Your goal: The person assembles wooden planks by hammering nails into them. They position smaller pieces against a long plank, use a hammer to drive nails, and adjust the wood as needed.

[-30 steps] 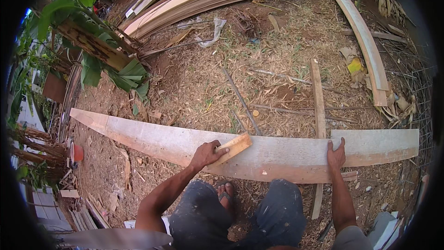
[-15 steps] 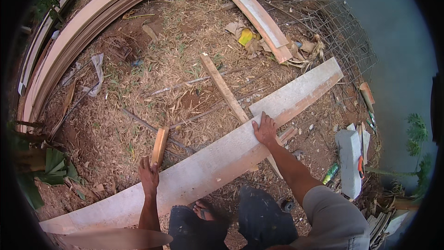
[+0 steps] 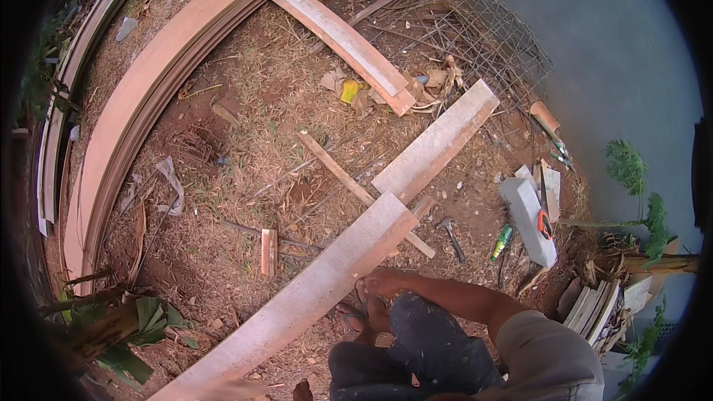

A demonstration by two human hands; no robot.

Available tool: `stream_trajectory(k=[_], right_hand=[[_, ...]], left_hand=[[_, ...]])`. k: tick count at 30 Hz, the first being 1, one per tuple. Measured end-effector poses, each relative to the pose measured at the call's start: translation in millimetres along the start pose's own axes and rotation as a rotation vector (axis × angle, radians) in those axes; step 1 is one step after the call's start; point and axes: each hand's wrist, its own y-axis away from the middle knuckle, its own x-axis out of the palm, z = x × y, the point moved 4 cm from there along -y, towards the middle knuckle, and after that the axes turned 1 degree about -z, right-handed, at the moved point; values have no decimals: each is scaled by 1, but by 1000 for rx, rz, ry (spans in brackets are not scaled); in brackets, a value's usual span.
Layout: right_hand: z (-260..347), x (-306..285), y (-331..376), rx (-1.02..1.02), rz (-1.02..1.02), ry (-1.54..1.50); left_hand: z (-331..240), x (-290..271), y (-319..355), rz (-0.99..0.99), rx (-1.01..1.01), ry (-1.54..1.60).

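Observation:
A long pale plank (image 3: 312, 282) runs slantwise from the lower left to the middle, whitish on top with a pinkish-brown edge. Its upper end meets a shorter matching plank (image 3: 438, 141). At the long plank's near edge, beside my sandalled feet, is my right hand (image 3: 382, 283); its fingers are too unclear to read. Only a dark bit of what looks like my left hand (image 3: 302, 391) shows at the bottom edge, its fingers hidden. A narrow wooden batten (image 3: 338, 169) passes under the planks where they meet. The short wood block (image 3: 269, 251) lies left of the long plank.
A hammer (image 3: 451, 240) lies right of the joint. Beyond it are a green bottle (image 3: 502, 242) and a pale block (image 3: 526, 223) with an orange-handled saw (image 3: 545, 224). Stacked boards (image 3: 141, 96) curve along the left; wire mesh (image 3: 494, 26) lies at upper right.
My left hand has left the wood block and dropped to the bottom edge. My right hand has moved from the plank's top to its near edge. The view has shifted, uncovering the hammer.

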Motion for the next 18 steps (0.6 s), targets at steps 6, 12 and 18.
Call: stream_trajectory(k=[6, 12, 18], right_hand=[[13, -96, 68, 218, -519, -338], [109, -32, 81, 78, -36, -185], [152, -68, 50, 367, -237, -46]], left_hand=[[-114, -33, 61, 30, 250, 188], [-197, -119, 57, 65, 294, 176], [-265, -215, 32, 172, 341, -17]])
